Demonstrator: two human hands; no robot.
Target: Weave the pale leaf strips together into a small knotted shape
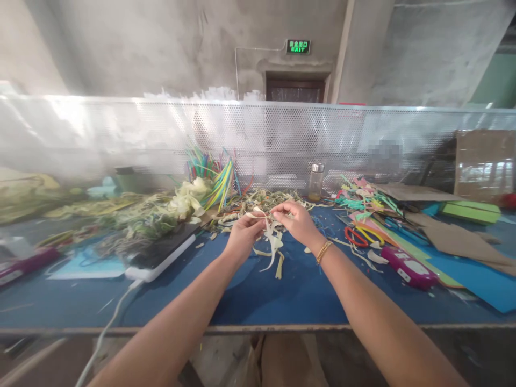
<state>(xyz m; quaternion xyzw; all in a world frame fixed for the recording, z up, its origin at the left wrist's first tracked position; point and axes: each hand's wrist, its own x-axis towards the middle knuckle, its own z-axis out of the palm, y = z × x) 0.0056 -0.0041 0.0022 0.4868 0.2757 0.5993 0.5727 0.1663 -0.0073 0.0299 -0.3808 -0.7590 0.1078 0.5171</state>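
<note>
Over the middle of the blue table, my left hand pinches a pale, dry plant strip, which looks like husk or leaf. My right hand grips the upper part of the same strip, its thumb and fingertips pressed together close to the left fingertips. From between the hands the strip's loose ends dangle towards the table. A heap of similar dry strips lies right behind the hands, and a few scraps rest on the table beneath them. Around the right wrist sits a gold bracelet.
Left of the hands, a white power strip trails a cable over the table's front edge. On the right are red-handled scissors, a purple box and coloured paper. A glass bottle stands at the back before a perforated metal screen.
</note>
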